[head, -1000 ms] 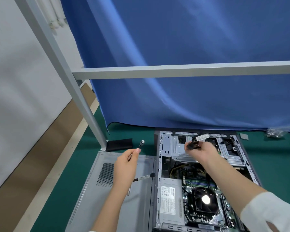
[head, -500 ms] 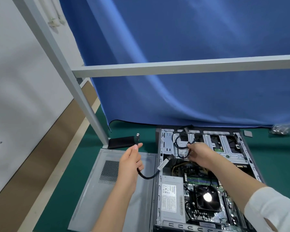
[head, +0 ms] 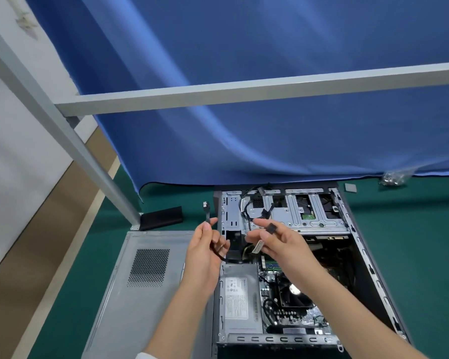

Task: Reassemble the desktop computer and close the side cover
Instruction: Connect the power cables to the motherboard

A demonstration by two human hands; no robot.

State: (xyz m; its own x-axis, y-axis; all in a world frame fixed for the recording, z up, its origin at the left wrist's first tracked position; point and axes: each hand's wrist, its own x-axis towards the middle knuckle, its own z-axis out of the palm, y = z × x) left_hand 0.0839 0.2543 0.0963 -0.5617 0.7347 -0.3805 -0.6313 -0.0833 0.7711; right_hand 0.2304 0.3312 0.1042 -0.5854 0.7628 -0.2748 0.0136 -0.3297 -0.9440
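My two hands hold a short black cable above the open computer case [head: 347,255] on the green tabletop [head: 425,242]. My left hand [head: 205,252] grips the cable [head: 207,216] below one connector; my right hand [head: 280,242] pinches the other end. Cabling seems the current step; next I likely must plug a connector inside. The side cover [head: 140,281] lies flat, left of the case.

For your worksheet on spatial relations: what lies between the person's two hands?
In the head view, a short black cable spans the gap: the left hand grips one end, the right hand pinches the other, above the open computer case.
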